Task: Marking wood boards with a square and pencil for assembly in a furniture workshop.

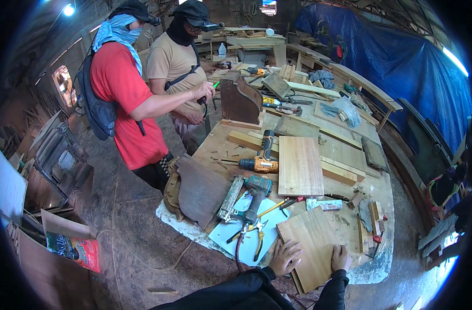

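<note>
A light wooden board (pixel 314 243) lies at the near edge of the workbench (pixel 349 150). My left hand (pixel 285 257) rests flat on its near left corner with fingers spread. My right hand (pixel 341 258) lies on the board's near right edge, fingers down on the wood. Both black sleeves come in from the lower edge. Just left of the board lie yellow-handled pliers (pixel 258 238) and a teal nail gun (pixel 254 194) on a pale blue sheet (pixel 246 227). A pencil (pixel 272 208) lies beyond the board's far left corner.
A larger plank (pixel 300 164) and an orange-black drill (pixel 261 157) lie mid-bench. A dark curved panel (pixel 200 188) overhangs the left edge. Two people, one in a red shirt (pixel 123 98), stand at the far left by a dark wooden box (pixel 239 101). Blue tarp (pixel 401 57) hangs right.
</note>
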The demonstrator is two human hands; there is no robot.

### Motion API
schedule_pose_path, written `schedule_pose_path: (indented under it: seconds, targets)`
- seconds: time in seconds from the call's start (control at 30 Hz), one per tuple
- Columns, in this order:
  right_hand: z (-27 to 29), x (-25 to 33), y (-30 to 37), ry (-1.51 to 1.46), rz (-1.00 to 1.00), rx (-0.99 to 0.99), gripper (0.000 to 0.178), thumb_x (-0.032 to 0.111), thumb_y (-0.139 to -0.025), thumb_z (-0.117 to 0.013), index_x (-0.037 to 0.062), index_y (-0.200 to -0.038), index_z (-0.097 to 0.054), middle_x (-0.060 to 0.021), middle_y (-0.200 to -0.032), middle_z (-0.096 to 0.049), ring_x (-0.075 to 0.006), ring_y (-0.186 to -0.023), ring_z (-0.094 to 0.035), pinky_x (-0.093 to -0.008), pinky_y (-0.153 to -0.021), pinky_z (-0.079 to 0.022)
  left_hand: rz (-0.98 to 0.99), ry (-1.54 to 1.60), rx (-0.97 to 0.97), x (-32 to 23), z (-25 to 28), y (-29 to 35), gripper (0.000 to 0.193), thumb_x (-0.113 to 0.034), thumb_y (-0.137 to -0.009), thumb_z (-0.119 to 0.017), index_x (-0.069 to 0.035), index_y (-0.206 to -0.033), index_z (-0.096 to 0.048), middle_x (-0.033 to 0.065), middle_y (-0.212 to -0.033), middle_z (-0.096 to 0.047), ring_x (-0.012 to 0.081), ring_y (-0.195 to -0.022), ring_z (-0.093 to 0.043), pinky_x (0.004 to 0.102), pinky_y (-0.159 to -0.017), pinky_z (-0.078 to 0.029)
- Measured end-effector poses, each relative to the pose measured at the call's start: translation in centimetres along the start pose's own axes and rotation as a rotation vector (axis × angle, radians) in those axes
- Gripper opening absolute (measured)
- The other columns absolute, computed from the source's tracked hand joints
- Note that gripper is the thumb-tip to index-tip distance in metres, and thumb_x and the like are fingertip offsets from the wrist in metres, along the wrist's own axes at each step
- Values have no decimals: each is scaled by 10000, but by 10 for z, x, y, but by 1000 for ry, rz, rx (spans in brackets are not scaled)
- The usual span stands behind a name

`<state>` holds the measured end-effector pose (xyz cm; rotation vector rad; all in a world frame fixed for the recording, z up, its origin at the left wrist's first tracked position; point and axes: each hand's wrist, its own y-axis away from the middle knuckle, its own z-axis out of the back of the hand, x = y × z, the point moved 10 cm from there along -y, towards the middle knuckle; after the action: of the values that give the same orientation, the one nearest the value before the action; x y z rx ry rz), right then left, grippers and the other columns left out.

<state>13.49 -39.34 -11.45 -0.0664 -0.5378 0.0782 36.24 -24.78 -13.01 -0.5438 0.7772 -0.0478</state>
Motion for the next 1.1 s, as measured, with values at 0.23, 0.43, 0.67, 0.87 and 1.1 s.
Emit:
schedule_pose_path:
  seconds: [0.23,0.43,0.67,0.87,1.1]
  targets:
    - [-1,-1,0,-22,9,5,375,393,-919,-530,47,-973,-665,-243,-938,-665,-429,-911,-621,-502,-797,-472,-3,-6,16,0,-1,0,412,-353,-941,-543,-149,-1298,-563,83,-1462,-425,324,-1400,-295,612,-1145,-77]
    - [3,3,1,-14,4,0,383,394,-922,-530,42,-983,-667,-235,-944,-668,-415,-925,-625,-490,-810,-474,3,-22,26,1,-3,0,409,-350,-941,-544,-143,-1294,-566,85,-1456,-430,331,-1394,-301,609,-1146,-79]
    - [1,1,0,9,21,-1,381,397,-926,-531,45,-980,-668,-225,-962,-671,-411,-926,-627,-483,-809,-478,-7,-18,13,-1,-1,-1,409,-350,-943,-542,-147,-1297,-568,86,-1456,-432,333,-1393,-303,603,-1147,-84]
    - [6,7,1,-9,17,-18,365,373,-932,-526,38,-952,-669,-225,-933,-664,-415,-913,-625,-475,-807,-476,1,-14,11,0,0,-1,415,-354,-941,-544,-162,-1308,-570,83,-1460,-433,330,-1391,-309,599,-1147,-90]
    - [6,6,2,10,16,-21,363,374,-934,-522,44,-953,-672,-227,-931,-666,-417,-909,-628,-483,-795,-479,-5,-9,-2,-1,1,-1,408,-349,-933,-548,-154,-1291,-577,80,-1457,-438,327,-1387,-317,603,-1146,-90]
